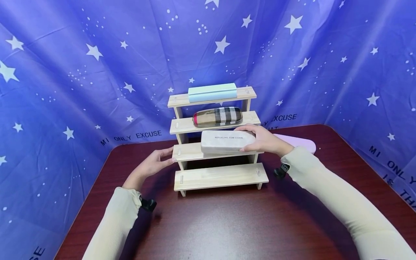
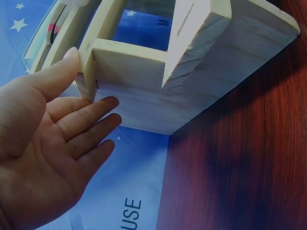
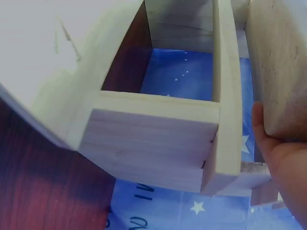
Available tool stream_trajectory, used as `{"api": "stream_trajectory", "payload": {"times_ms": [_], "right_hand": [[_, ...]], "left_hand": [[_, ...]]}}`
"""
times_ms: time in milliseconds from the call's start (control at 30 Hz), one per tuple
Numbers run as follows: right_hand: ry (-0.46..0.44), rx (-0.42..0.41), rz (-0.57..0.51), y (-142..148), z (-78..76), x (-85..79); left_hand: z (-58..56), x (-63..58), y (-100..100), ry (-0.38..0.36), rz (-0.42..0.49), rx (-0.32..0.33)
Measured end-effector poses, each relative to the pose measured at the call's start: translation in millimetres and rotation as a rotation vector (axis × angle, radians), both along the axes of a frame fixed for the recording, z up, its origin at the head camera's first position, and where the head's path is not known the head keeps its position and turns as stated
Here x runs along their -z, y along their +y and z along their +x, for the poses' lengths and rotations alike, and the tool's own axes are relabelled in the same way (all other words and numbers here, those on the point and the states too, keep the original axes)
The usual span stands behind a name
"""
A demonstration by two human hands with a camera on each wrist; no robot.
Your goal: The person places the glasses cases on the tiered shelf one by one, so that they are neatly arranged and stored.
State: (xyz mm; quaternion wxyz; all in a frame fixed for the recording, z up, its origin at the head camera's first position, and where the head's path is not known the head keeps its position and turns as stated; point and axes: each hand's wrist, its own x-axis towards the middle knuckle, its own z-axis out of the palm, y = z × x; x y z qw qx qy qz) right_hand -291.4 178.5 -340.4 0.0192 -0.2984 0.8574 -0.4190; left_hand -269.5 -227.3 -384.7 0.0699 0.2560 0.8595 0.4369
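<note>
1. The pale grey oblong case with small printed lettering (image 1: 224, 140) is held level over the third shelf down of a four-tier, light wooden stand (image 1: 221, 176). The right wrist view shows a gap between case and shelf board, so it appears lifted rather than resting.
2. The right hand (image 1: 265, 140) grasps the case at its right end, thumb on the near side and fingers across the far side. That grip leaves the lettering and most of the body uncovered, and probably keeps the fingers out from underneath.
3. The left hand (image 1: 152, 164) pinches the left end of the same shelf between thumb and forefinger, its other fingers extended. This light grip presumably steadies the stand.
4. A pale blue-green oblong box (image 1: 212, 94) lies lengthwise on the top shelf, and a beige, black and white banded case with a red end (image 1: 217, 117) lies lengthwise on the second; lying along the boards likely suits their narrow depth.
5. A lilac rounded case (image 1: 303, 143) lies on the dark red-brown wooden worktop (image 1: 211, 224), right of the stand, partly hidden by the right arm.
</note>
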Motion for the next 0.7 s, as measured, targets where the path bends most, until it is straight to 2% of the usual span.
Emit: {"api": "stream_trajectory", "payload": {"times_ms": [300, 700], "right_hand": [[0.013, -0.026, 0.049, -16, -2.1, -4.1], [0.004, -0.037, 0.043, -27, -4.4, 3.3]], "left_hand": [[0.8, -1.2, 0, 0.01, -0.004, -0.007], [0.4, 0.0, 0, 0.009, 0.001, -0.003]]}}
